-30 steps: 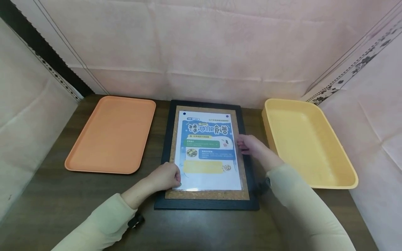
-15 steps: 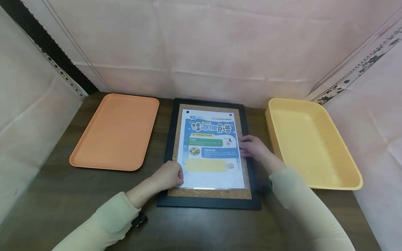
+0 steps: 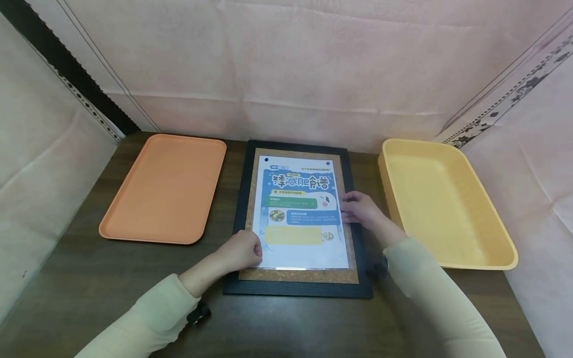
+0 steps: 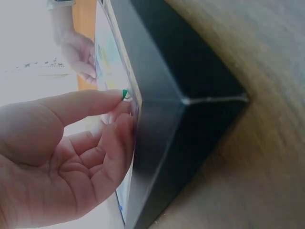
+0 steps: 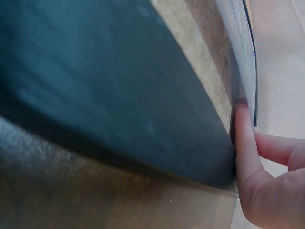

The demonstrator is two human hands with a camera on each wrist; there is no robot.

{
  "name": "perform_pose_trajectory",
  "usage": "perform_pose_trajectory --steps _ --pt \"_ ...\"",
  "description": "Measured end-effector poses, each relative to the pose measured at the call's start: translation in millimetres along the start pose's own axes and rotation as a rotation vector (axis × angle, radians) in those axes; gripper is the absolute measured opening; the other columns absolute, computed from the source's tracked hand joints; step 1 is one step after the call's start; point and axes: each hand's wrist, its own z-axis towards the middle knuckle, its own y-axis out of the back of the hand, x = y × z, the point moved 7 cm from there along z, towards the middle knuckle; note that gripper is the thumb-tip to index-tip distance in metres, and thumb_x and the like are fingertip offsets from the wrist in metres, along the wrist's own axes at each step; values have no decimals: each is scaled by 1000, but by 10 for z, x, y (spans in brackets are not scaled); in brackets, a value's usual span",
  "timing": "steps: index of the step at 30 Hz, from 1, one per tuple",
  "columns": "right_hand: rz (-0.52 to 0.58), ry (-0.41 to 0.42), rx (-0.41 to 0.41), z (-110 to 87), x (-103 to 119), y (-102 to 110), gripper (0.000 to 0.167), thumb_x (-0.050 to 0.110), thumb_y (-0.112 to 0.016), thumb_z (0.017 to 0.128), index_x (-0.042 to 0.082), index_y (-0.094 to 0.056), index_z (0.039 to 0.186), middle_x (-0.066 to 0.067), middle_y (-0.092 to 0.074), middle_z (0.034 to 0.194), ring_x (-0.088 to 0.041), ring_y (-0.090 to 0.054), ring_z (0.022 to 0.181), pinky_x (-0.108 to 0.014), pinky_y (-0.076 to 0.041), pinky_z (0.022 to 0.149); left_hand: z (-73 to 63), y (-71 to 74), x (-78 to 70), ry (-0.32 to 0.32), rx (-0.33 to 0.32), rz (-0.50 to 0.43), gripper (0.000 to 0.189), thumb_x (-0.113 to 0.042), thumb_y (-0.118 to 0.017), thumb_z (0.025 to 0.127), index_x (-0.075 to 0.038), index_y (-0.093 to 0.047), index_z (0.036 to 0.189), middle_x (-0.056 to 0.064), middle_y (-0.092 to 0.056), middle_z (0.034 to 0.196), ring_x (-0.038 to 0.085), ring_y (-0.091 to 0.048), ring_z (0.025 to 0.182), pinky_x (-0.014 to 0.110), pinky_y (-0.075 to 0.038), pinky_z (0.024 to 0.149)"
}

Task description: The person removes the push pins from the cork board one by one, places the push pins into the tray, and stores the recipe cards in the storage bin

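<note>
Left grip (image 3: 239,251) pinches a green pushpin (image 4: 125,94); right grip (image 3: 363,211), fingers extended, touches the laminated poster (image 3: 293,236). We judge it light, flexible, slick; hold its edges.

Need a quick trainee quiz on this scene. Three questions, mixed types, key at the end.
1. True or false: in the head view, the framed corkboard lies between the orange tray and the yellow bin.

2. Multiple choice: what colour is the small item at the thumb tip of the left hand?
A) red
B) green
C) white

3. Fill in the blank: in the head view, the left hand is at the ____ corner of the poster.

Key:
1. True
2. B
3. lower-left
</note>
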Motion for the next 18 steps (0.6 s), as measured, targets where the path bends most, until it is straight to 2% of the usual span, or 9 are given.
perform_pose_trajectory --steps 5,12,15,18 --pt "5 -10 -4 10 -7 5 45 20 -55 95 7 -39 135 -19 -56 121 -16 -68 85 -28 -55 80 33 11 47 -26 58 -46 11 -7 -68 79 -8 -67 68 1 -56 62 13 -51 59 23 -41 54" --pt "13 -5 -4 17 -12 3 45 20 -55 95 7 -39 135 -20 -56 121 -16 -68 85 -28 -55 80 132 73 178 -106 165 -188 11 -10 -66 81 -5 -70 73 0 -56 59 11 -50 55 23 -42 55" --pt "12 -1 -7 15 -16 2 46 20 -55 95 7 -39 135 -20 -56 121 -16 -69 85 -28 -55 80 170 155 236 -106 170 -243 12 -11 -65 83 -3 -71 76 1 -59 61 12 -53 57 24 -45 57" --pt "13 -3 -7 15 -18 8 46 20 -55 95 7 -39 135 -20 -56 121 -16 -69 85 -28 -55 80 194 281 282 -72 144 -292 14 -13 -65 85 -1 -71 82 4 -63 66 13 -56 61 25 -49 61"
